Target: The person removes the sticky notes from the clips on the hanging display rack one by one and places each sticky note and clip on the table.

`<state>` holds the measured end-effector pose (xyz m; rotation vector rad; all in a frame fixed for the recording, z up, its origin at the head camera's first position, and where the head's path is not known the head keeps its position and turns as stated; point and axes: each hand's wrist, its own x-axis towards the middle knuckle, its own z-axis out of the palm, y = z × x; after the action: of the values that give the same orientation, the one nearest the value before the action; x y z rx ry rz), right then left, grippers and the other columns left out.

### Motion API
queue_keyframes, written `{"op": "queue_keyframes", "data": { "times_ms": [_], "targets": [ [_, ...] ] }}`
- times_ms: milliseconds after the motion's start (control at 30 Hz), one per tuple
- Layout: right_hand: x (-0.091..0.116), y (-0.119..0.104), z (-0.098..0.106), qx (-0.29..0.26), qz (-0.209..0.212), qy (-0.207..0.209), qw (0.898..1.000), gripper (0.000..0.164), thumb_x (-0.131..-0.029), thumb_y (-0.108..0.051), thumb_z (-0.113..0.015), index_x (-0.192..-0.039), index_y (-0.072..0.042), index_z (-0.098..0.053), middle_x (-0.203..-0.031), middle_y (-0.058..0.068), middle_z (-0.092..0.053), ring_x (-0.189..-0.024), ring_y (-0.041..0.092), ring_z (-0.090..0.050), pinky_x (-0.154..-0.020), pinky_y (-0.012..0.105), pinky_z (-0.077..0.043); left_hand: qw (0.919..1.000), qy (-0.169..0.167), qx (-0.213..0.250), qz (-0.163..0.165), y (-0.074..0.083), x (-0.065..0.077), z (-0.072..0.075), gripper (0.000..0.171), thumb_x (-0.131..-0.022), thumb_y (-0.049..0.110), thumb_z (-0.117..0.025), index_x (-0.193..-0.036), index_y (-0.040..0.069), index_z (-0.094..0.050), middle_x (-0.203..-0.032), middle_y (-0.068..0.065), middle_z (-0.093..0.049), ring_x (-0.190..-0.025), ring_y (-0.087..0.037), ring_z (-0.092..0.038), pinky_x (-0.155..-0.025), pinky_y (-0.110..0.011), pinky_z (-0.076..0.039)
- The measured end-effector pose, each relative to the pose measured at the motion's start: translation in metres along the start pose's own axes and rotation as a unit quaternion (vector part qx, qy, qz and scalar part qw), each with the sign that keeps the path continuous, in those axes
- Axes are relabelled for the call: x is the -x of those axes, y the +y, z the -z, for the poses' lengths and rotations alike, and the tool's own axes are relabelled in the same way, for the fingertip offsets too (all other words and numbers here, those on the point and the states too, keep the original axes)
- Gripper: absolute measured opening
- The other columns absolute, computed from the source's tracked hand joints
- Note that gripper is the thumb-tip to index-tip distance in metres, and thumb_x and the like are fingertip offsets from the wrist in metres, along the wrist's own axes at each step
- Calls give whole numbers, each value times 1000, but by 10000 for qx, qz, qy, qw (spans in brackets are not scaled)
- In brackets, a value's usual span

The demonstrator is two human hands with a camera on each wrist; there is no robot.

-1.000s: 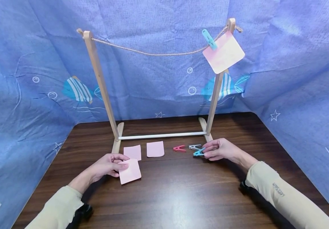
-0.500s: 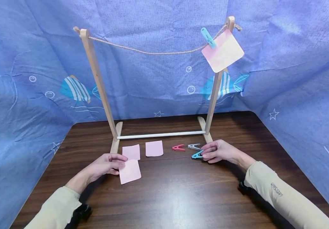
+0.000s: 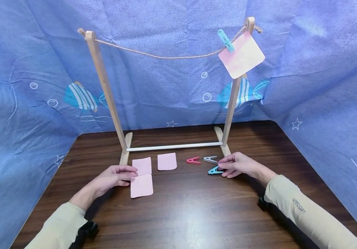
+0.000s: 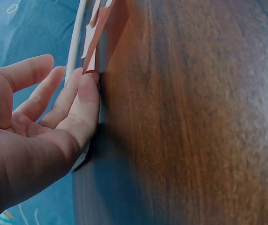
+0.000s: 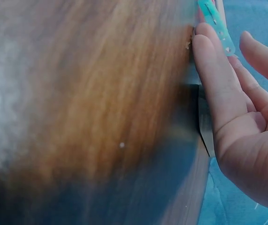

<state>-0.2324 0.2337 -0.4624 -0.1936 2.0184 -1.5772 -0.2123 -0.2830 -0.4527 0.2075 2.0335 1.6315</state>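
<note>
My left hand [image 3: 113, 177] pinches the left edge of a pink paper square [image 3: 142, 186] at the fingertips, low over the table. Just beyond that square lies another pink paper square [image 3: 142, 165]; a third pink paper square [image 3: 167, 161] is to its right. With thumb and fingertips, my right hand [image 3: 242, 165] holds the handle end of a turquoise clothespin [image 3: 215, 171], its jaws pointing left. A grey clothespin [image 3: 210, 159] and a red clothespin [image 3: 193, 160] lie close by. In the right wrist view, part of the turquoise clothespin [image 5: 217, 28] runs out of frame.
Behind the squares stands a wooden frame [image 3: 105, 86] with a sagging rope [image 3: 166, 57] tied across its top. A turquoise clothespin [image 3: 226, 40] fixes a pink square [image 3: 242, 57] to the rope's right end. Blue printed cloth [image 3: 166, 97] surrounds the dark wooden table [image 3: 181, 214].
The left hand has shifted slightly left, its thumb now nearer the square's edge, and the square has turned straighter. The turquoise clothespin at the right hand has moved slightly nearer the table's front.
</note>
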Motion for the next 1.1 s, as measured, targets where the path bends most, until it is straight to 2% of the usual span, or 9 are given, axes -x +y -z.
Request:
{"op": "queue_keyframes", "data": {
  "times_ms": [133,400,700,1100],
  "targets": [
    [-1,-1,1,65,17,1,10000,44,-101,-16,-65,-131,15,-57,-111,20,-72,-82,21,-74,-74,36,-63,10000,53,34,-78,3,1,2,47,-99,13,-67,-135,-14,-53,-123,-17,-69,-105,-17,-68,-90,-34,-57],
    [0,-4,2,262,9,94,9996,42,-102,-18,-64,-129,14,-59,-111,21,-72,-82,22,-74,-72,37,-63,9996,-33,207,-169,7,4,5,49,-101,13,-64,-136,-17,-48,-124,-20,-68,-108,-20,-68,-91,-34,-57],
    [2,-5,2,422,24,140,9990,41,-102,-17,-64,-128,14,-61,-108,18,-73,-83,23,-75,-72,39,-63,9996,-96,245,-45,6,4,4,48,-101,12,-63,-136,-17,-48,-121,-17,-70,-105,-20,-68,-89,-32,-58],
    [3,-9,6,360,130,112,9992,43,-103,-18,-62,-131,14,-57,-125,26,-66,-87,25,-74,-74,43,-63,9992,-275,303,37,7,5,3,47,-102,13,-62,-137,-15,-48,-122,-19,-68,-109,-24,-68,-90,-38,-59]
  ]
}}
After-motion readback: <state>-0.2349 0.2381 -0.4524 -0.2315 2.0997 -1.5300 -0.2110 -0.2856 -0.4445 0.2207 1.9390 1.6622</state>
